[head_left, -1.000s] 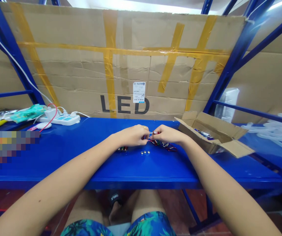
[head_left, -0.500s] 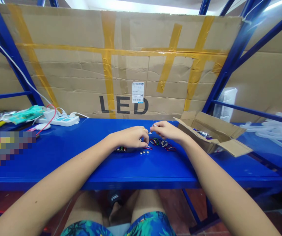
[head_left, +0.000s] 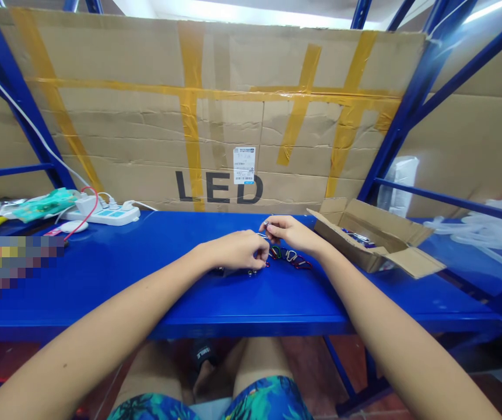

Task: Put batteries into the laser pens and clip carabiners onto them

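Observation:
My left hand (head_left: 247,251) is low over the blue table with its fingers curled down. By its fingertips shows a bit of a red carabiner (head_left: 267,265); what the fingers grip is hidden. Just beyond and to the right, my right hand (head_left: 286,231) has thumb and fingers pinched together around something too small to name. Under my right hand lies a row of carabiners: a green one (head_left: 276,252), a silver one (head_left: 292,255) and a red one (head_left: 302,263). Small round silver pieces (head_left: 251,273) lie below my left hand, partly covered by it.
An open cardboard box (head_left: 367,259) with metallic pieces inside stands at the right. A white power strip (head_left: 115,216) and a teal packet (head_left: 45,204) are at the left. A large cardboard sheet (head_left: 146,128) rises behind the blue table (head_left: 251,303), between blue shelf posts.
My left hand has shifted slightly and now covers more of the round silver pieces. My right hand has moved a little left, its fingertips lower and closer to my left hand.

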{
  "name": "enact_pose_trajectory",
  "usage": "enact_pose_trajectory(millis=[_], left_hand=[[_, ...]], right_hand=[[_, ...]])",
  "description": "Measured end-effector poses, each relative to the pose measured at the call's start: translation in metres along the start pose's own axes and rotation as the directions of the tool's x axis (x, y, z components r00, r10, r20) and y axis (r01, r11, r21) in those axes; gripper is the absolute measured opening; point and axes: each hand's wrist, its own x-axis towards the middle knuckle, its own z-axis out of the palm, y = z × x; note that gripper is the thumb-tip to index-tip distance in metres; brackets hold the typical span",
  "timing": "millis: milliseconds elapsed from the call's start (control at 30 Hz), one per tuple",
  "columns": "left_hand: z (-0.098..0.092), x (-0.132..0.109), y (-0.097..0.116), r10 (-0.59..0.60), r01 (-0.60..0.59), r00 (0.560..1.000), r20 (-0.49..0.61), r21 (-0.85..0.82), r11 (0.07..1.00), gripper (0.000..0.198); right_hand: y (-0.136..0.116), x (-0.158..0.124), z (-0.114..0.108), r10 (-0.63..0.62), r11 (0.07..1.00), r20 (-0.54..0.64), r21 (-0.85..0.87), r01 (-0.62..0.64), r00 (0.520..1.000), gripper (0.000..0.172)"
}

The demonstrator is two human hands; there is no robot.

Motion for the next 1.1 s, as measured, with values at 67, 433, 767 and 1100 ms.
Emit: enact_pose_trajectory(millis=[67, 433, 767, 1100], left_hand=[[-0.007, -0.001, -0.005, -0.031, 0.032, 0.984, -0.178, 0.0, 1.0, 0.009], [-0.008, 0.005, -0.019, -0.002, -0.032, 0.84, -0.543, -0.052, 0.998, 0.009], [-0.017, -0.004, -0.015, 0.069, -0.031, 0.855, -0.513, 0.082, 0.996, 0.014], [-0.018, -0.014, 0.006, -0.133, 0.109, 0.979, 0.152, 0.155, 0.982, 0.022]], right_hand=[[-0.001, 0.0, 0.001, -0.009, 1.0, 0.004, -0.005, 0.009, 1.0, 0.026], [-0.018, -0.007, 0.011, -0.041, 0.994, 0.098, 0.106, 0.031, 0.994, 0.026], [-0.012, -0.005, 0.001, -0.116, 0.993, 0.081, 0.009, 0.115, 0.99, 0.017], [-0.005, -0.003, -0.007, -0.155, 0.988, 0.075, 0.013, 0.154, 0.985, 0.012]])
